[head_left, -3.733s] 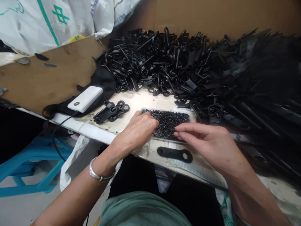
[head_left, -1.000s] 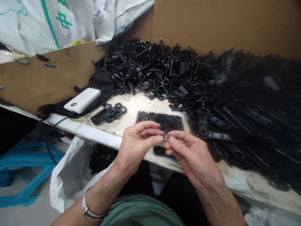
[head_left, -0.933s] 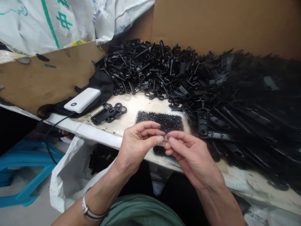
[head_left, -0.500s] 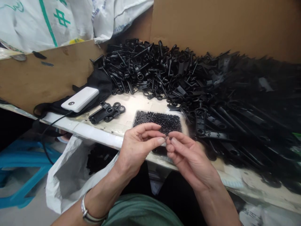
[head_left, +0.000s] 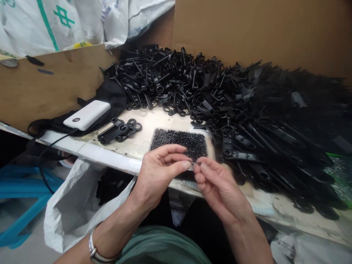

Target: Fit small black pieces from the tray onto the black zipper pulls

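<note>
My left hand [head_left: 162, 170] and my right hand [head_left: 217, 183] meet fingertip to fingertip over the front edge of the table. Thumb and fingers of each are pinched together. Something tiny and dark shows between the tips, too small to name. Just behind my fingers sits a clear shallow box [head_left: 153, 135] filled with small black plastic pieces [head_left: 178, 140]; my hands cover its front part. A few black plastic arms with ring-shaped ends [head_left: 121, 129] lie together left of the box.
A large heap of black plastic parts [head_left: 198, 84] covers the table's back and right. A white power bank [head_left: 87, 114] with a cable lies at left on black cloth. Below hangs an open white sack [head_left: 63, 212] beside a blue stool [head_left: 24, 187]. Cardboard [head_left: 247, 29] walls the back.
The view has shifted slightly, so the table things appear a little further left. My hands keep the same pinch, with only small fingertip movement.
</note>
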Tool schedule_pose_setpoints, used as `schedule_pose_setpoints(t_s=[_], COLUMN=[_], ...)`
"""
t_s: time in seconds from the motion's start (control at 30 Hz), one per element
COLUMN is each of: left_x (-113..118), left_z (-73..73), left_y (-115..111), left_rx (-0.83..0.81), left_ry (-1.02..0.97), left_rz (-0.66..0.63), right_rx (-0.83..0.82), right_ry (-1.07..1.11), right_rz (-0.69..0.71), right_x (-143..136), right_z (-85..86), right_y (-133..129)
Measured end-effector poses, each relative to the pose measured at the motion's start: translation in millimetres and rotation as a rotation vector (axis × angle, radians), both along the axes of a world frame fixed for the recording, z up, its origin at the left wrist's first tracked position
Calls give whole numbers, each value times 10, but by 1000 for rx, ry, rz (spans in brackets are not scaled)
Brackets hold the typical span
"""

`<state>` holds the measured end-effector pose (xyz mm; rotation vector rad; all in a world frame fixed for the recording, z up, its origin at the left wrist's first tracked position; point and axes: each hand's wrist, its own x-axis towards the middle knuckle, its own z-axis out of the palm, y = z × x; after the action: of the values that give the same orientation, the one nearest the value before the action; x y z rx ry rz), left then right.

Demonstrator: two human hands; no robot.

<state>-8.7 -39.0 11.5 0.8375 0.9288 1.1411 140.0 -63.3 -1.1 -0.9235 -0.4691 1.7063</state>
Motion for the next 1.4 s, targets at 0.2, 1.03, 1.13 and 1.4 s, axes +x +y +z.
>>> schedule_pose_setpoints(t_s=[0.2,1.03,1.13,1.4], left_x=[11,41,48,51], left_z=[8,-48,-41,-50], left_y=[-23,-72,-80,-84], left_rx=[-11,-28,-32,-29], left_ry=[5,-22,-12,-19], left_rz=[-8,-43,-41,-48], right_rx=[17,99,126,225], right_ry=[1,-145,-177,-378], right_rz=[0,-75,-77,-144], right_x=[7,34,17,-25], right_z=[-28,-95,-89,-104], right_y=[-29,-164,-182,-198])
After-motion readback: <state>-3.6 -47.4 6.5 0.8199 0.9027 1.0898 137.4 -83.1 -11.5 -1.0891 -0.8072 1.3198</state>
